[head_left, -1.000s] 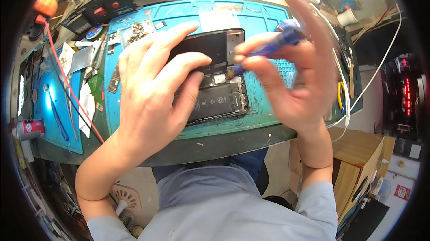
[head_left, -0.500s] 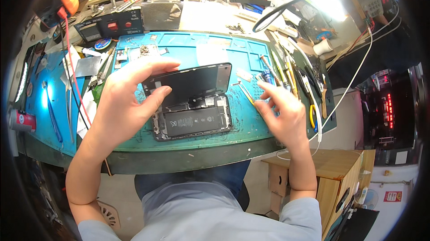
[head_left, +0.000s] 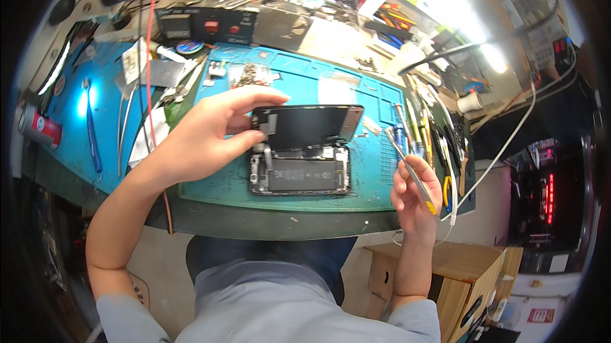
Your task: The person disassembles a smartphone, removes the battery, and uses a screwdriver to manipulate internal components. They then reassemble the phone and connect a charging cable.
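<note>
An opened smartphone lies on the blue-green work mat (head_left: 210,180), its body (head_left: 254,180) flat with a black battery (head_left: 302,176) inside. The phone screen (head_left: 312,125) stands tilted up at the far side of the body. My left hand (head_left: 210,129) grips the screen's left edge between thumb and fingers. To the right of the phone, my right hand (head_left: 417,190) is closed on slim metal tweezers (head_left: 414,174) with a yellow end, pointing up and away from me. A ribbon-like strip (head_left: 268,157) shows at the body's left, under the screen.
Several hand tools (head_left: 439,133) lie along the mat's right side. A black power unit (head_left: 207,26) stands at the back left. A red can (head_left: 41,128) and a blue-handled tool (head_left: 93,128) are at the left. Red and black cables (head_left: 150,69) hang down there.
My right hand has picked the tweezers up off the mat and drawn them back toward me. My left hand still holds the screen up. The whole view has shifted.
</note>
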A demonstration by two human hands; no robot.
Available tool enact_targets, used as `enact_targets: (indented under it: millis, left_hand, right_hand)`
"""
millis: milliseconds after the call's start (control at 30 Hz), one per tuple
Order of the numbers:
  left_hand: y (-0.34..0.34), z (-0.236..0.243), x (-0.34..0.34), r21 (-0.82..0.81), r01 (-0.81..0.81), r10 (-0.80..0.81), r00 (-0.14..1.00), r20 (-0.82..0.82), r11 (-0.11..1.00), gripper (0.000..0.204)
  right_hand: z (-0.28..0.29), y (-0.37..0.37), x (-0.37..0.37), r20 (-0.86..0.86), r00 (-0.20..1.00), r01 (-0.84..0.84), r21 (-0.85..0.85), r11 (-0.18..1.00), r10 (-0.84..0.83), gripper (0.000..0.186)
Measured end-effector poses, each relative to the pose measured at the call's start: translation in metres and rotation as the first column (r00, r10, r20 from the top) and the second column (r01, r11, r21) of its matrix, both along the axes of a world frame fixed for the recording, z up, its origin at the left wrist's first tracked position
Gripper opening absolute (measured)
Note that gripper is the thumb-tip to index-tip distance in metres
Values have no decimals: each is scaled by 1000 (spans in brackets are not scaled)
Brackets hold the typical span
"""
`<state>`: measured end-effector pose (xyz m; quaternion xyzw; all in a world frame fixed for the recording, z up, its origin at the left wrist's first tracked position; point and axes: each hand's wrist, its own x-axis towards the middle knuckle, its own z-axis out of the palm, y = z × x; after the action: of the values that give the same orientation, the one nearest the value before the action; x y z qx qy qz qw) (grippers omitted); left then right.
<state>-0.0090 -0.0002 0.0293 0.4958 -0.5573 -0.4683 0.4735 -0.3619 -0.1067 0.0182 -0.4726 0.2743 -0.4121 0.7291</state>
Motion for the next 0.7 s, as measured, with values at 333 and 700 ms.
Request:
enact_targets:
  millis: [333,700]
  left_hand:
    - [0,-9,-6,-195,-30,61,986,153,980,45]
    - [-1,-11,-5,-135,-43,65,984,163,990,42]
  right_hand:
    - [-4,50,93,-498,866,-478,-853,212,-50,34]
    - [-4,24,73,-354,893,-361,-932,29,-278,32]
